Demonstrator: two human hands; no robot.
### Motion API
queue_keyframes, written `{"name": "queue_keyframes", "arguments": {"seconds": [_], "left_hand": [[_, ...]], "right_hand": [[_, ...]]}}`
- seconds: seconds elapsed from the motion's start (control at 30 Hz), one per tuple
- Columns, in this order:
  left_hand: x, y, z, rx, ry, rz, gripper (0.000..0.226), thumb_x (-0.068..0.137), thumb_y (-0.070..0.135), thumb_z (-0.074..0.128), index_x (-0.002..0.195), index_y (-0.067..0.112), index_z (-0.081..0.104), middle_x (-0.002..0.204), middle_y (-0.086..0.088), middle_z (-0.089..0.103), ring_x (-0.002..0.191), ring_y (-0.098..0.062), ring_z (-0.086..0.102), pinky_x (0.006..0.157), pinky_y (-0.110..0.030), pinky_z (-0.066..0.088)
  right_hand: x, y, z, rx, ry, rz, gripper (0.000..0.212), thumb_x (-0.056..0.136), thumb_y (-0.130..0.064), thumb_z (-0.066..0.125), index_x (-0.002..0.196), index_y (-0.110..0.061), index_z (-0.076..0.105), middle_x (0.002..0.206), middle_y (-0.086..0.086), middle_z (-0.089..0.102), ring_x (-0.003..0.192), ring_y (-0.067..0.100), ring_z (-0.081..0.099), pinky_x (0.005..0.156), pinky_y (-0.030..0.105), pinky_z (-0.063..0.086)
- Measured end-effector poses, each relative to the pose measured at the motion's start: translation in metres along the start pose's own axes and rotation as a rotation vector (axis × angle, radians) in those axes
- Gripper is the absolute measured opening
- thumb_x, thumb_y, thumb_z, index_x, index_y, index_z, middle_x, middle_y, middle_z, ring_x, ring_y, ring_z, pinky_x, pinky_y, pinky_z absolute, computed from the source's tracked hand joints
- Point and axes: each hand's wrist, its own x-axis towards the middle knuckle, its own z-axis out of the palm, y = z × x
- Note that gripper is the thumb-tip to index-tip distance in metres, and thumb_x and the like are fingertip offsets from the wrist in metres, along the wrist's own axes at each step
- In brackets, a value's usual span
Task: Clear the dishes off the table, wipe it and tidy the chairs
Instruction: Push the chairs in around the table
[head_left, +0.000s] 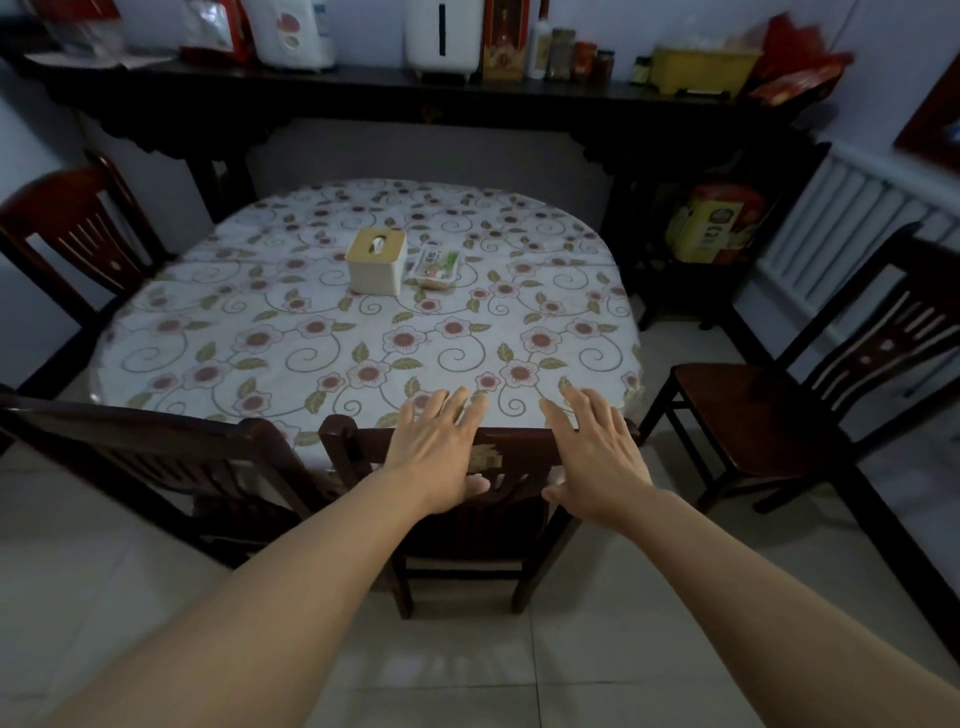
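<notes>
1. Stage of task. No dishes show on the desk (363, 332); only a tissue box (375, 261) and a small food packet (435, 268) stand near its middle, just beside each other. By this evidence the clearing is done, and the step in hand is judged to be tidying the chairs. Whether the wipe is complete cannot be told.

2. Location of the task's thing. The near chair (467, 519) stands directly ahead of the person, its back toward the camera and its seat tucked under the near edge of the desk. Its top rail runs left to right, parallel to that edge.

3. State of the hands. The left hand (436, 457) rests on the left part of the top rail, and the right hand (597, 457) on the right part. On both, the fingers (462, 410) lie straight and spread apart, reaching over the rail toward the desk, with thumbs on the near side. Neither hand grips the rail.

4. Governing relation. The rail's long axis lies crosswise under both palms, and the two hands are about equally near. Any push or pull would therefore act square to the rail.

5. Other chairs. A second chair (156, 457) stands just left, close to the desk. The right chair (810, 395) stands pulled out and angled, apart from the desk; it is judged the likely next item.
</notes>
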Motion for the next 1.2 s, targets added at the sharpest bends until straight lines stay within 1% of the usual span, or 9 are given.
{"name": "queue_keyframes", "arguments": {"seconds": [0.17,0.3,0.43,0.53,0.6,0.73,0.93,1.1,1.2], "left_hand": [[-0.018,0.012,-0.013,-0.025,0.044,0.025,0.092,0.085,0.053,0.058,0.151,0.023,0.002,0.159,-0.004,0.005,0.146,-0.026,0.006,0.115,-0.049,0.012],[-0.017,0.024,-0.018,-0.039,0.051,0.054,0.093,0.085,0.054,0.058,0.151,0.025,0.000,0.160,-0.004,0.002,0.146,-0.026,0.004,0.116,-0.051,0.013],[0.000,0.044,-0.026,-0.065,0.050,0.100,0.092,0.085,0.054,0.057,0.151,0.023,0.002,0.160,-0.001,0.003,0.147,-0.025,0.003,0.116,-0.052,0.011],[0.013,0.071,-0.036,-0.067,0.048,0.139,0.090,0.086,0.054,0.056,0.151,0.022,0.004,0.160,0.000,0.004,0.147,-0.025,0.004,0.115,-0.049,0.012],[0.023,0.097,-0.041,-0.071,0.049,0.158,0.089,0.086,0.053,0.057,0.151,0.022,0.004,0.160,0.000,0.004,0.147,-0.024,0.004,0.115,-0.049,0.012],[0.052,0.160,-0.048,-0.075,0.065,0.180,0.091,0.085,0.054,0.058,0.151,0.022,0.005,0.160,0.001,0.006,0.146,-0.023,0.006,0.117,-0.049,0.013],[0.103,0.281,-0.053,-0.124,0.077,0.168,0.089,0.084,0.053,0.058,0.151,0.024,0.007,0.158,0.003,0.011,0.145,-0.021,0.010,0.115,-0.047,0.013],[0.136,0.366,-0.059,-0.130,0.066,0.170,0.090,0.086,0.054,0.056,0.152,0.023,0.001,0.160,0.002,0.006,0.147,-0.022,0.006,0.116,-0.047,0.012],[0.156,0.398,-0.063,-0.130,0.042,0.170,0.092,0.086,0.054,0.056,0.152,0.022,0.000,0.160,0.001,0.005,0.147,-0.022,0.006,0.118,-0.049,0.012]], "right_hand": [[-0.019,0.002,-0.018,0.002,0.044,0.009,0.091,0.079,-0.039,0.068,0.148,-0.023,0.011,0.156,0.008,0.003,0.144,0.027,-0.005,0.119,0.041,0.002],[-0.032,0.009,-0.031,0.021,0.051,0.036,0.089,0.083,-0.039,0.065,0.149,-0.023,0.009,0.157,0.008,-0.001,0.145,0.028,-0.009,0.117,0.040,-0.003],[-0.045,0.031,-0.044,0.037,0.055,0.081,0.088,0.083,-0.039,0.065,0.149,-0.023,0.009,0.157,0.008,0.000,0.145,0.028,-0.008,0.119,0.039,-0.001],[-0.056,0.058,-0.051,0.043,0.079,0.126,0.087,0.081,-0.039,0.067,0.148,-0.022,0.014,0.156,0.008,0.005,0.145,0.027,-0.003,0.120,0.040,0.002],[-0.064,0.082,-0.056,0.033,0.099,0.140,0.086,0.080,-0.037,0.068,0.147,-0.022,0.017,0.154,0.008,0.010,0.144,0.026,0.001,0.120,0.039,0.006],[-0.082,0.141,-0.066,0.043,0.150,0.165,0.081,0.079,-0.035,0.071,0.143,-0.022,0.023,0.149,0.004,0.015,0.141,0.024,0.008,0.117,0.034,0.007],[-0.105,0.262,-0.069,0.009,0.131,0.215,0.093,0.079,-0.040,0.070,0.149,-0.022,0.012,0.154,0.006,0.006,0.144,0.027,0.001,0.118,0.039,0.007],[-0.122,0.360,-0.072,0.016,0.100,0.234,0.092,0.078,-0.040,0.070,0.149,-0.022,0.014,0.154,0.006,0.007,0.144,0.027,0.003,0.119,0.040,0.009],[-0.123,0.403,-0.068,0.012,0.084,0.252,0.095,0.077,-0.040,0.071,0.149,-0.021,0.013,0.154,0.007,0.007,0.144,0.028,0.003,0.119,0.043,0.010]]}}
